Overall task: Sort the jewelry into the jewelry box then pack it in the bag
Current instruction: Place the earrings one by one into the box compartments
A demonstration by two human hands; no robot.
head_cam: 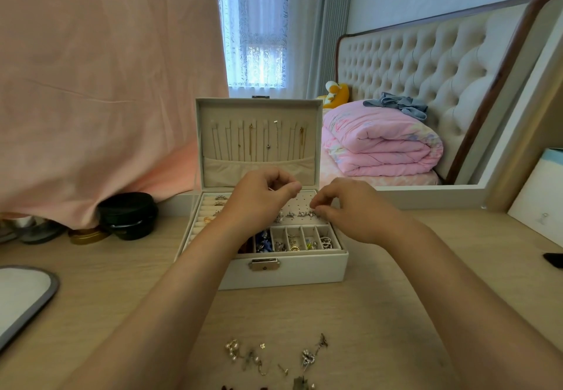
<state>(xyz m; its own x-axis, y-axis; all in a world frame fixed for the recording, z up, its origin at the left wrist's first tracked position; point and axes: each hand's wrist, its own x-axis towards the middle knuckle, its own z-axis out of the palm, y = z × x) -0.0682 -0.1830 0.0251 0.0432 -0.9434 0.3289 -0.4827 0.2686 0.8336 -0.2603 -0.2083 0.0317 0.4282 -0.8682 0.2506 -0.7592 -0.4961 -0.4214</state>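
Note:
A white jewelry box (283, 270) stands open on the wooden desk, its lid (259, 109) upright with several necklaces hanging inside. Both hands hover over the box's perforated earring panel (300, 203). My left hand (262, 197) pinches a thin pin-like earring post between thumb and fingers. My right hand (350, 209) has its fingertips curled down at a row of silver earrings (300, 214) on the panel; what it pinches is too small to tell. Small compartments (304, 241) at the front hold rings and beads. Loose earrings (274, 356) lie on the desk near me.
A black round case (128, 214) and a gold tin (86, 235) sit at the left under a pink cloth (106, 84). A grey-rimmed mirror (21, 298) lies at the left edge. A dark object (554, 260) sits at the right edge. A bed with a pink quilt (380, 145) stands behind.

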